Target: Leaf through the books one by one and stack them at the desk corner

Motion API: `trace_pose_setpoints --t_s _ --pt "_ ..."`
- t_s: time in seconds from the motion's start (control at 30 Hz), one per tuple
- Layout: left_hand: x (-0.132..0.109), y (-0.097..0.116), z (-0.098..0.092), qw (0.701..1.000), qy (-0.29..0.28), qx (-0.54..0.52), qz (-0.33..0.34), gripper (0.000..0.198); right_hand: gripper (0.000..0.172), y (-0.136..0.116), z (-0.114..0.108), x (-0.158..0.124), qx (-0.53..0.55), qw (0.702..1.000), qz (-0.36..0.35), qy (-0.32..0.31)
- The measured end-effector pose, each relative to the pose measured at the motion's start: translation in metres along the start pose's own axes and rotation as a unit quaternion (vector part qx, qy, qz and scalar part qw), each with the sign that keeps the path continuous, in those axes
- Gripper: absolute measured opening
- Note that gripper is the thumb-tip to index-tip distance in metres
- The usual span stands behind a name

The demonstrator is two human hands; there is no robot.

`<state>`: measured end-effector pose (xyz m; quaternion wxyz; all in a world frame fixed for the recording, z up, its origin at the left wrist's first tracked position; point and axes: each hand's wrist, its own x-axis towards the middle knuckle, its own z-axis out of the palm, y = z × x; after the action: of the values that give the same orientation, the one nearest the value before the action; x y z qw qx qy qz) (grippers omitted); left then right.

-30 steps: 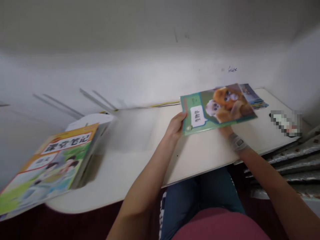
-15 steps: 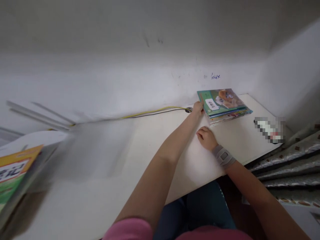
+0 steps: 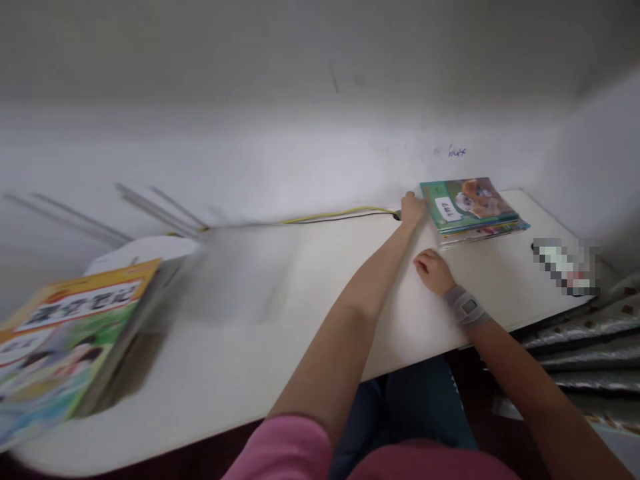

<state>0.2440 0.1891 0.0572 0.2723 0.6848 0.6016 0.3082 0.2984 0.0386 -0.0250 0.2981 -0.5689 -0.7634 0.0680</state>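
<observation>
A green book with an orange monkey on its cover point(image 3: 467, 201) lies on top of a small stack of books point(image 3: 480, 227) at the far right of the white table point(image 3: 280, 333). My left hand point(image 3: 413, 209) reaches out and touches the left edge of that stack, its fingers curled against the books. My right hand point(image 3: 433, 269) rests on the table just in front of the stack, fingers loosely curled and holding nothing. A grey watch point(image 3: 468, 307) sits on my right wrist.
A second pile of books with a yellow and green cover point(image 3: 65, 333) lies at the table's left edge. A yellow cable point(image 3: 330, 216) runs along the wall behind the table. A blurred-out object point(image 3: 567, 263) sits at the right end. Patterned bedding point(image 3: 585, 333) lies right.
One second ago both hands held the monkey book above the table. It now lies on the stack; my right hand has let go and drawn back to the table.
</observation>
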Motion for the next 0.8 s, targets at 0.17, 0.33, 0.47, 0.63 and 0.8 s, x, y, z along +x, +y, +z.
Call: trace_pose_setpoints --t_s 0.17,0.33,0.47,0.63,0.8 --pt "-0.059 -0.037 -0.072 0.975 0.027 0.048 0.215 0.023 0.019 0.008 0.002 -0.003 0.024 1.0 -0.018 0.009" --pt "-0.153 -0.13 -0.165 0.938 0.05 0.226 0.259 0.022 0.021 0.011 0.004 -0.006 0.036 0.999 -0.038 0.003" --pt "-0.202 -0.209 -0.222 0.942 0.064 0.329 0.01 0.039 0.025 0.014 0.003 -0.008 0.011 0.999 -0.045 -0.017" --pt "-0.223 -0.249 -0.249 0.948 0.02 0.308 -0.07 0.038 0.029 0.018 0.0 -0.008 0.01 0.999 -0.039 -0.032" --pt "-0.226 -0.244 -0.251 0.948 0.013 0.31 -0.068 0.032 0.029 0.02 -0.004 -0.007 0.02 0.999 -0.025 -0.033"
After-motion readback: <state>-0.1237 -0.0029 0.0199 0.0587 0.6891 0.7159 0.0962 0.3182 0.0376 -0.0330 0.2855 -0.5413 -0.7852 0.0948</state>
